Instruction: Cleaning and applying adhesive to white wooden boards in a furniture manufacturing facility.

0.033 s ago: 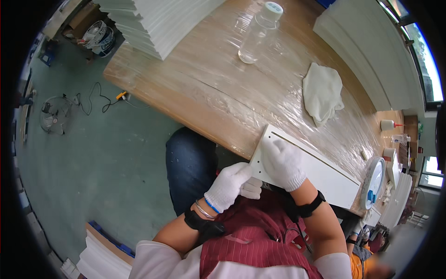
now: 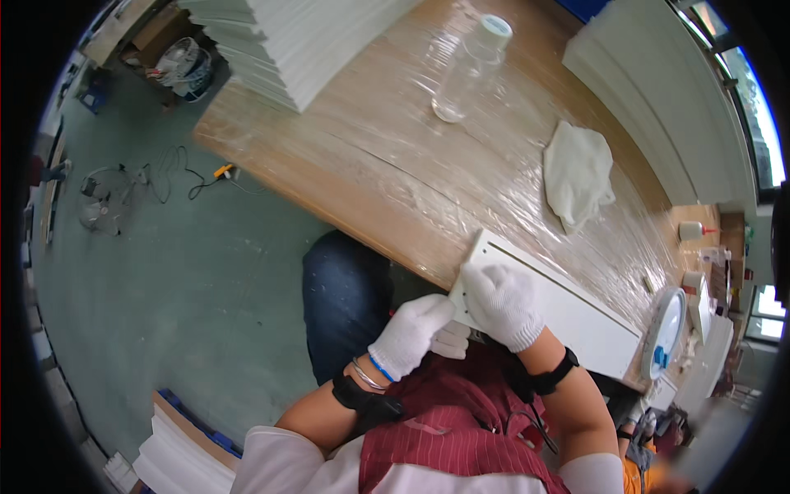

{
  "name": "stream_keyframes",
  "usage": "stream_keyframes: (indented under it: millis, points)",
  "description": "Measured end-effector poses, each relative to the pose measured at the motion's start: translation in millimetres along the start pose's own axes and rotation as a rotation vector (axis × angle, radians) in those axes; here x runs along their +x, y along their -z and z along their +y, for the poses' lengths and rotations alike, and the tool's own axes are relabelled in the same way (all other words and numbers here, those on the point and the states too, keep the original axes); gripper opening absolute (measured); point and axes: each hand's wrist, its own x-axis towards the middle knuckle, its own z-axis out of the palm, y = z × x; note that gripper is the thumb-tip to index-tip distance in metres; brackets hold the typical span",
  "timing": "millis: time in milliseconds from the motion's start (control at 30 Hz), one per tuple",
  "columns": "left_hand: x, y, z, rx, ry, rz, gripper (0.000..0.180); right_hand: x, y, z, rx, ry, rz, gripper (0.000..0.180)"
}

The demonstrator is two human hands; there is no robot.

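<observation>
A long white panel (image 2: 568, 327) with small holes near its left end and a dark groove along its far edge lies at the table's near edge. My left hand (image 2: 411, 336), in a white knit glove, pinches the panel's left end, thumb at the edge and fingers partly below it. My right hand (image 2: 504, 306), gloved alike, rests closed on the panel's top near the holes. Its fingers curl under, hiding whatever they may hold. Beyond the panel, a white cloth (image 2: 578, 177) lies crumpled on the table.
Plastic film covers the wooden table (image 2: 362, 156). On it are a clear bottle (image 2: 467, 78), a stack of white boards (image 2: 300, 41), a white lid (image 2: 662, 329) and a red-tipped squeeze bottle (image 2: 693, 230). A fan (image 2: 103, 202) and cable are on the floor. Another person (image 2: 638, 461) is at lower right.
The whole view has shifted slightly, with the table lower in the picture. My right hand has slid a little toward the panel's near edge. The left hand keeps its grip.
</observation>
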Motion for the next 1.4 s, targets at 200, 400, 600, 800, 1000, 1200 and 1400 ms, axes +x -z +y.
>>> stream_keyframes:
  millis: [200,400,600,800,1000,1200,1400]
  points:
    - [40.6,3.3,-35.3,-0.175,-0.022,-0.269,0.028,-2.0,-11.2,32.1,0.009,-0.309,0.378,0.031]
    - [36.8,-4.4,-40.2,-0.134,-0.078,-0.069,0.025,-16.3,-14.1,9.8,0.039,-0.072,0.123,0.018]
    - [61.9,11.9,-50.7,-0.296,-0.110,-0.438,0.025,-5.0,-26.6,33.2,0.286,-0.222,0.486,0.019]
    - [20.1,6.0,-22.0,-0.241,-0.111,-0.043,0.047,-19.2,-7.2,-8.9,0.080,-0.184,-0.060,0.035]
    - [20.6,21.9,-9.4,-0.325,0.044,-0.152,0.092,-28.2,-2.9,-29.0,0.124,-0.003,0.059,0.015]
    - [32.3,0.7,2.9,-0.198,0.016,-0.112,0.097,-15.2,-4.5,22.9,0.031,-0.317,0.293,0.016]
    - [19.7,18.2,-7.6,-0.330,-0.005,-0.138,0.105,-32.8,-10.7,-49.7,0.251,0.086,0.018,0.013]
